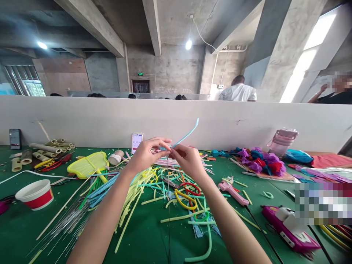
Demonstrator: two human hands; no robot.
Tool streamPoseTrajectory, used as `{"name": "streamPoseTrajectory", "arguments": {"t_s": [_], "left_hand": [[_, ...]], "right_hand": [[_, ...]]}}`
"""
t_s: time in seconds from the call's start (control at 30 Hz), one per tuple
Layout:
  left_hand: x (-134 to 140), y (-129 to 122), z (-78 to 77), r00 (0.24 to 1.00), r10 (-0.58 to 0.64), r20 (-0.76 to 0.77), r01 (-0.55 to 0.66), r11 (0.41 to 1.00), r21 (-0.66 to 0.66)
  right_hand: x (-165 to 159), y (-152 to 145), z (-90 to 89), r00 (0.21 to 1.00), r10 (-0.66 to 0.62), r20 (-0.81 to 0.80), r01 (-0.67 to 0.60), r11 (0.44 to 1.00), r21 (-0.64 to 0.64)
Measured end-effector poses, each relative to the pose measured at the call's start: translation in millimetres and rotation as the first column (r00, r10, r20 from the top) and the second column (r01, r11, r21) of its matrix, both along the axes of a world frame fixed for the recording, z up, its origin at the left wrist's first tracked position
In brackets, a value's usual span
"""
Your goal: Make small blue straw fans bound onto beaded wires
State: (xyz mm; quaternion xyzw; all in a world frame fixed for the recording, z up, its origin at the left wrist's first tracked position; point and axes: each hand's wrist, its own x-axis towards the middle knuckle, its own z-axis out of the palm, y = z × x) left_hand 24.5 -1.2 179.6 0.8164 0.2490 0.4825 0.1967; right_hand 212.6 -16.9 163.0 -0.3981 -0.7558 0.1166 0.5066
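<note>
In the head view, my left hand (pixel 144 156) and my right hand (pixel 189 159) meet above the middle of the table, with thumbs and fingertips pinched close together. A light blue bendy strip (pixel 188 136) is between them; its free end curves up to the right. A thin dark wire (pixel 168 209) runs straight down from the fingertips. Where strip and wire meet is hidden by my fingers. Below lie many pale yellow strips (pixel 129 205), a bundle of blue strips (pixel 103 192), yellow scissors handles (pixel 183 200) and a green curved strip (pixel 208 245).
At left are a white-and-red cup (pixel 35 196), bamboo pieces (pixel 45 150), pliers (pixel 55 163) and a yellow shape (pixel 89 165). A phone (pixel 136 142) leans against the white partition (pixel 220 121). At right are a pink glue gun (pixel 233 192), a magenta power strip (pixel 291 231) and a bottle (pixel 283 143).
</note>
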Motion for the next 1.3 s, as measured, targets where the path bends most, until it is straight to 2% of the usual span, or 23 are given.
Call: {"name": "streamPoseTrajectory", "arguments": {"t_s": [0.13, 0.27, 0.37, 0.5, 0.63, 0.73, 0.8, 0.87, 0.97, 1.07, 1.2, 1.3], "left_hand": [[2, 4, -3.6, 0.994, -0.008, 0.111, 0.023, 0.99, -0.14], [0, 4, -2.7, 0.989, -0.091, 0.12, 0.112, 0.977, -0.182], [-1, 0, -0.5, 0.991, -0.089, 0.105, 0.1, 0.989, -0.106], [2, -4, -1.0, 0.999, -0.039, 0.01, 0.038, 0.996, 0.084], [5, -6, -2.9, 0.996, -0.012, -0.092, 0.036, 0.964, 0.263], [6, -7, -2.7, 0.989, 0.066, -0.129, -0.006, 0.906, 0.423], [7, -7, -2.3, 0.988, 0.101, -0.121, -0.03, 0.875, 0.484], [8, -7, -2.1, 0.995, 0.071, -0.076, -0.028, 0.887, 0.462], [7, -7, -1.3, 0.999, 0.001, 0.032, -0.013, 0.934, 0.357], [5, -8, 1.1, 0.996, -0.003, 0.093, -0.024, 0.957, 0.289], [4, -10, 3.7, 0.994, 0.105, 0.0, -0.102, 0.964, 0.245], [7, -10, 2.6, 0.964, 0.265, -0.034, -0.236, 0.906, 0.351]], "right_hand": [[0, 2, -1.6, 0.997, 0.001, -0.079, -0.002, 1.0, -0.017], [3, 7, -2.0, 0.956, -0.012, -0.294, -0.007, 0.998, -0.065], [6, 8, -0.7, 0.889, 0.02, -0.458, -0.077, 0.991, -0.107], [7, 8, 0.2, 0.821, 0.033, -0.569, -0.119, 0.986, -0.114], [9, 6, 2.5, 0.791, 0.016, -0.612, -0.099, 0.99, -0.102], [13, 2, 6.9, 0.778, -0.015, -0.627, -0.079, 0.989, -0.122], [15, -1, 10.3, 0.775, -0.032, -0.631, -0.067, 0.989, -0.132], [17, -6, 13.6, 0.78, -0.049, -0.624, -0.049, 0.989, -0.139], [16, -12, 17.1, 0.775, -0.062, -0.629, -0.03, 0.99, -0.135], [13, -15, 17.9, 0.773, -0.036, -0.634, -0.046, 0.993, -0.113], [8, -16, 15.8, 0.811, -0.032, -0.584, -0.03, 0.995, -0.096], [3, -18, 14.8, 0.837, -0.036, -0.545, -0.013, 0.996, -0.086]]}}
